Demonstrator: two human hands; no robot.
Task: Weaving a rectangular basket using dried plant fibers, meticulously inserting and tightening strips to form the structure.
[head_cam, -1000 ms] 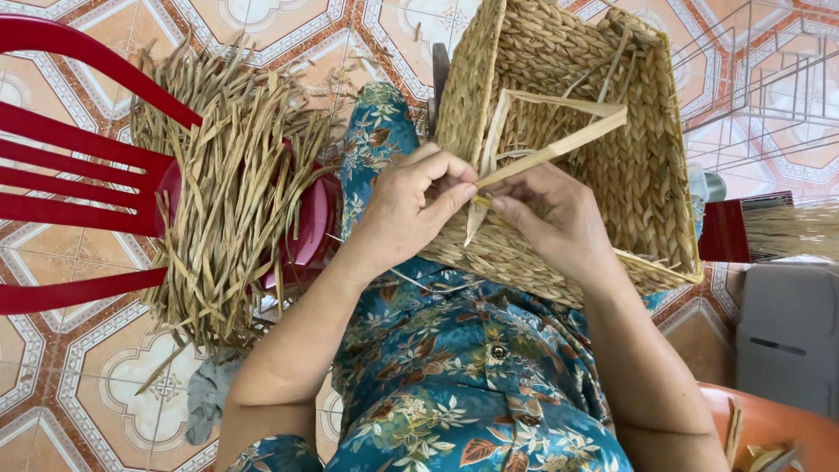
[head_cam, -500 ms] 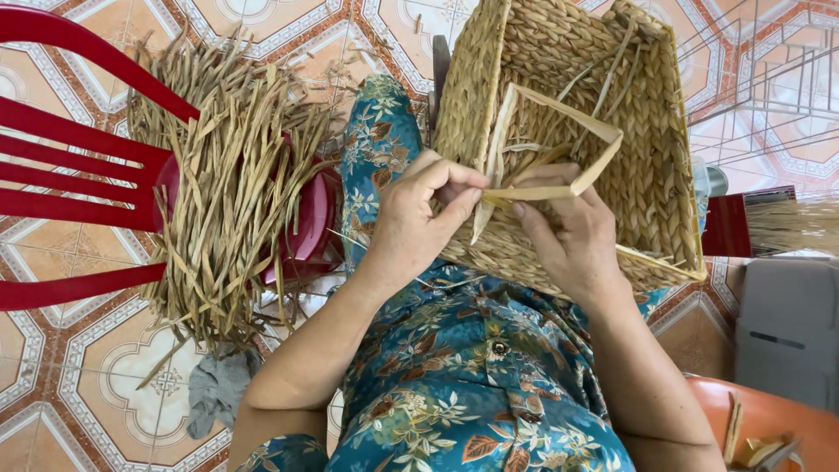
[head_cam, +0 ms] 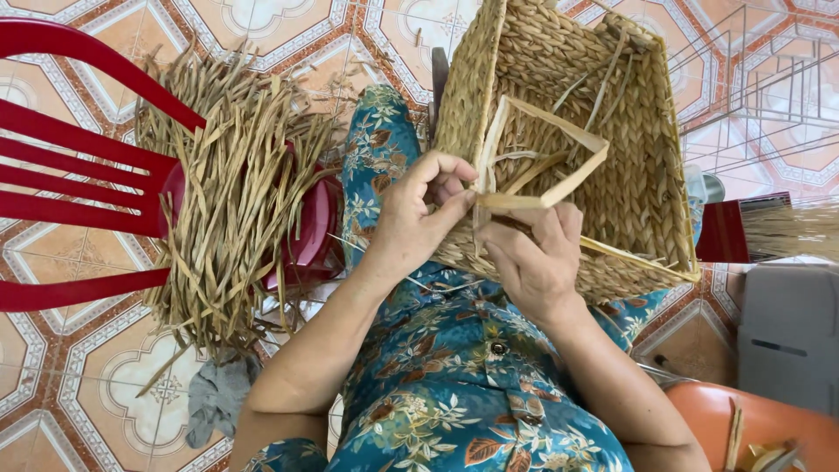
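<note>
A rectangular woven straw basket (head_cam: 629,166) rests on my lap, its mouth facing up. My left hand (head_cam: 419,218) pinches a flat dried straw strip (head_cam: 559,131) at the basket's near rim. My right hand (head_cam: 533,262) grips the same strip beside it, fingers curled against the rim. The strip loops up over the basket's inside and bends back down to my fingers. Several loose strands lie inside the basket.
A big bundle of dried straw (head_cam: 227,201) lies on a red plastic chair (head_cam: 70,166) to my left. A grey cloth (head_cam: 218,393) lies on the patterned floor tiles. A broom with a red holder (head_cam: 769,229), a grey box (head_cam: 786,332) and an orange seat (head_cam: 752,428) stand at the right.
The straw strip, straight and pointing to the right a second ago, is now bent into a loop over the basket. Both hands have stayed at the rim.
</note>
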